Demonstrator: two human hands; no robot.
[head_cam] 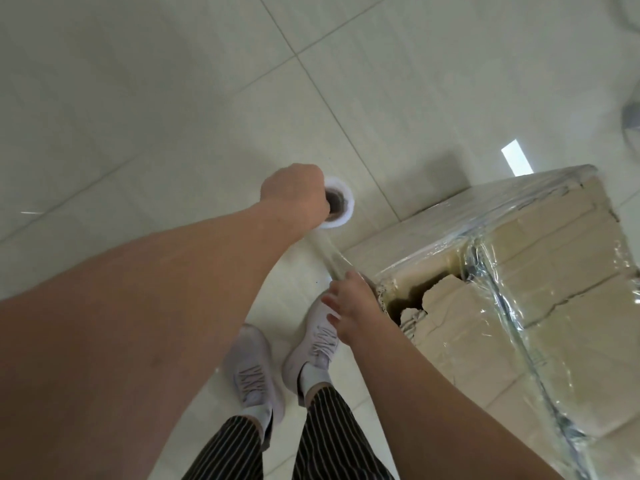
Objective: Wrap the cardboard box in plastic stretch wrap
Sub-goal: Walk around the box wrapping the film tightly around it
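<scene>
Left hand (pixel 294 195) gripping cylindrical roll (pixel 343 211), glossy-wrapped cardboard box (pixel 554 271)

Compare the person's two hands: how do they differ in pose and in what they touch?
The left hand is curled into a fist gripping the stretch wrap roll; the right hand has spread fingers and grips nothing. The left hand is held out away from the cardboard box; the right hand is by the box's torn corner, fingertips at the stretched film. Both tend the same strand of wrap.
</scene>
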